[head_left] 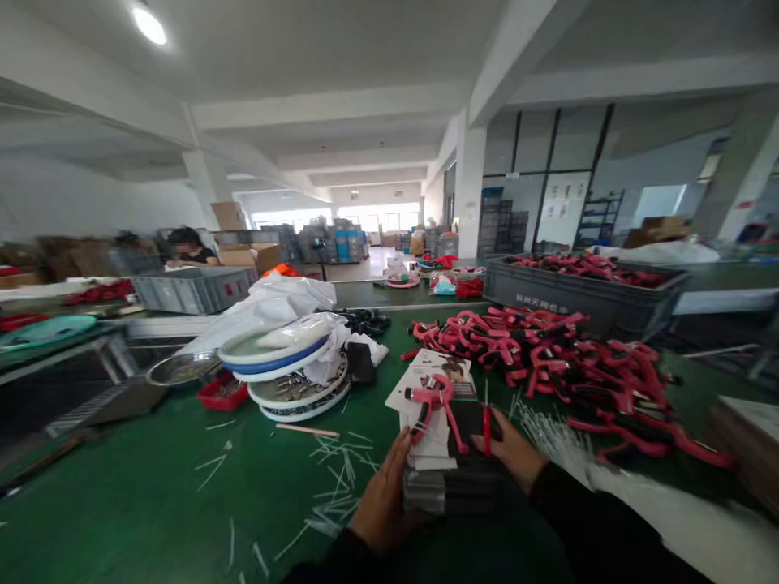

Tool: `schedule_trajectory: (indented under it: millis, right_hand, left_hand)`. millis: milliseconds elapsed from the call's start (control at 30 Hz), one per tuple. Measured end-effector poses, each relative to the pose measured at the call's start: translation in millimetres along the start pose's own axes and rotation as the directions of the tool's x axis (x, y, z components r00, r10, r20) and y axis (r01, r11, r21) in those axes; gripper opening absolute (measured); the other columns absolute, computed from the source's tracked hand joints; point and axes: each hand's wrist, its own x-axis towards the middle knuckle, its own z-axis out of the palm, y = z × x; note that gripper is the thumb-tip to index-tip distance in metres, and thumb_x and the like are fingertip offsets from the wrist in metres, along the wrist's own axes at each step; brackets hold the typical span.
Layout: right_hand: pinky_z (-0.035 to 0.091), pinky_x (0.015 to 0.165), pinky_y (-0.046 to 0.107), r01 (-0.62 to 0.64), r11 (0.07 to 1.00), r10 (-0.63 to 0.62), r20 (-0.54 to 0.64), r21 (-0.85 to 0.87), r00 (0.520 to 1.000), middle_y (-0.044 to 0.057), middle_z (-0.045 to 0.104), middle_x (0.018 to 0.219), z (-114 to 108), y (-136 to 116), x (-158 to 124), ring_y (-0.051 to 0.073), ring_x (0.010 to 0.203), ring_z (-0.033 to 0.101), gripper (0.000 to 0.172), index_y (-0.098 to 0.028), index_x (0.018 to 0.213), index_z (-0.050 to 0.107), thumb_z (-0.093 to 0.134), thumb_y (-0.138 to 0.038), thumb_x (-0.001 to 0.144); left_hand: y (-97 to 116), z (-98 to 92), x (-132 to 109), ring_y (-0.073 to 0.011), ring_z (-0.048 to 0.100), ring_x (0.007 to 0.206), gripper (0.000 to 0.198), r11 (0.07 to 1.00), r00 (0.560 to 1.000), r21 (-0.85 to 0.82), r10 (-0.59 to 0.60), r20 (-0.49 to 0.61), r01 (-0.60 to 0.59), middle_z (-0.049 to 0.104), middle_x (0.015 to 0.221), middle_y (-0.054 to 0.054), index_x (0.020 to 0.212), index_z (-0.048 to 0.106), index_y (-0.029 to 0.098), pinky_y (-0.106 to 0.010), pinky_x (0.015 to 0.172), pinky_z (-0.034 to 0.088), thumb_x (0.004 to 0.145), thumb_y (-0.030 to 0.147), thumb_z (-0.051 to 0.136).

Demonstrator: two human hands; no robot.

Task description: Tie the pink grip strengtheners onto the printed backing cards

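Fingers stretched out, my left hand (385,493) lies along the left side of a stack of printed cards (424,491). On the top card rests a pink plier-like tool (434,397) with a curved head and a black part on one handle. My right hand (510,448), at the stack's right side, has its fingers closed on a slim red-handled tool (486,430) with a thin shaft pointing up; its exact kind is not clear. Behind and to the right lies a big heap of similar pink tools (548,357).
White plastic ties (341,474) lie scattered at left, and a bundle (553,434) at right. Stacked round trays (298,388) hold small metal parts, near a red bin (222,392). A grey crate (584,296) of pink tools stands behind. Another person (192,246) sits far left.
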Motion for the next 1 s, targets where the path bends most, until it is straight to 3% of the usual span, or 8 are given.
schedule_trajectory:
  millis: [200,333,433,567,667,767,867,1000]
  right_hand:
    - [0.046,0.089,0.036,0.07,0.997,-0.07,0.004,-0.02,0.998,0.009,0.061,0.116,-3,6,-15,0.026,0.108,0.056,0.085,-0.022,0.126,0.035,0.077,-0.041,0.054]
    - [0.05,0.082,0.034,0.077,0.961,-0.097,-0.061,-0.265,0.993,0.009,0.064,0.107,-12,0,-16,0.024,0.099,0.061,0.072,-0.019,0.127,0.034,0.06,-0.052,0.069]
    - [0.052,0.072,0.033,0.0,0.815,-0.194,-0.273,-0.579,0.942,0.009,0.067,0.097,-32,0,-12,0.022,0.088,0.065,0.058,-0.018,0.126,0.036,0.036,-0.054,0.081]
    - [0.05,0.075,0.036,-0.084,0.648,-0.216,-0.288,-0.757,0.933,0.01,0.069,0.09,-61,8,-13,0.027,0.086,0.065,0.049,-0.016,0.115,0.05,0.049,-0.039,0.071]
    - [0.046,0.081,0.041,-0.078,0.504,-0.245,-0.229,-0.86,0.942,0.014,0.069,0.089,-67,11,-21,0.032,0.089,0.064,0.047,-0.014,0.106,0.058,0.056,-0.033,0.064]
    - [0.043,0.086,0.043,-0.053,0.396,-0.288,-0.179,-0.917,0.941,0.019,0.067,0.095,-57,1,-28,0.034,0.094,0.061,0.042,-0.011,0.098,0.063,0.053,-0.037,0.067]
    - [0.044,0.088,0.039,0.041,0.454,-0.302,-0.11,-0.89,0.947,0.015,0.066,0.102,-37,-18,-33,0.029,0.096,0.061,0.044,-0.014,0.097,0.064,0.042,-0.047,0.077]
    - [0.049,0.083,0.033,0.161,0.602,-0.263,-0.004,-0.782,0.965,0.01,0.067,0.102,-15,-33,-42,0.023,0.093,0.063,0.053,-0.017,0.101,0.062,0.033,-0.057,0.081]
  left_hand:
    - [-1,-6.0,-7,-0.0229,0.043,0.125,0.089,0.998,0.998,0.059,0.033,-0.058,-0.029,0.041,0.14,-0.007,0.141,0.009,0.033,-0.038,0.1,0.042,0.073,0.011,0.062]
    - [18,-35.9,3,-0.0309,0.045,0.121,0.079,0.997,0.996,-0.039,-0.063,-0.066,0.061,0.044,0.136,-0.011,0.134,0.035,0.025,-0.042,0.096,0.043,0.065,0.044,0.069]
    - [42,-56.5,32,-0.0261,0.058,0.101,0.041,0.914,0.911,-0.102,-0.402,-0.098,0.392,0.059,0.113,-0.012,0.106,0.059,0.02,-0.036,0.078,0.049,0.083,0.05,0.043]
    - [67,-60.0,70,-0.0235,0.062,0.082,0.049,0.806,0.811,0.143,-0.584,0.035,0.574,0.065,0.091,-0.006,0.107,0.056,0.02,-0.031,0.068,0.043,0.073,0.055,0.053]
    - [68,-57.2,78,-0.0237,0.062,0.081,0.041,0.807,0.824,0.246,-0.565,0.053,0.537,0.065,0.09,-0.006,0.102,0.058,0.019,-0.03,0.066,0.041,0.076,0.049,0.052]
    - [61,-58.9,73,-0.0213,0.061,0.08,0.028,0.871,0.874,0.157,-0.48,0.074,0.465,0.064,0.088,-0.006,0.092,0.063,0.02,-0.029,0.068,0.042,0.08,0.042,0.049]
    - [60,-63.0,67,-0.0195,0.059,0.078,0.027,0.897,0.898,0.014,-0.441,-0.015,0.441,0.061,0.087,-0.007,0.092,0.064,0.019,-0.03,0.071,0.044,0.083,0.038,0.047]
    - [59,-79.1,49,-0.0206,0.059,0.086,0.031,0.926,0.88,-0.117,-0.378,-0.288,0.359,0.06,0.09,-0.009,0.095,0.063,0.017,-0.031,0.078,0.047,0.084,0.04,0.045]
